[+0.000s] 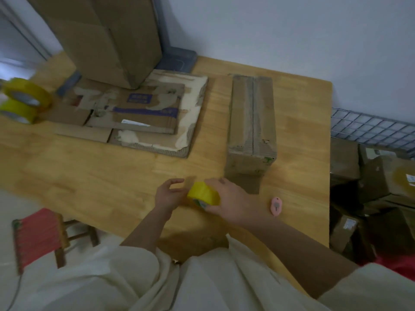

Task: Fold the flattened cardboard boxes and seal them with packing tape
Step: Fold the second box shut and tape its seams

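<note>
- R hand (pixel 226 198) grip closed round yellow tape roll (pixel 203 195), low over the surface (pixel 112 176); L hand (pixel 168 194) just beside the roll, fingers loosely curled, grip holding nothing, prob. feeling for the tape end.
- Pink cutter (pixel 275 206) lies near, to the R of the holding grip.
- Folded box (pixel 252 122) sits just beyond that grip, seam up; looks taped along the top already, hard to tell w/ blur.
- Step, I judge: freeing tape end. Next: pull a strip, lay over a seam, cut.
- Flattened boxes (pixel 143 113) further off, beyond and L; spare rolls (pixel 22 99) far L.
</note>
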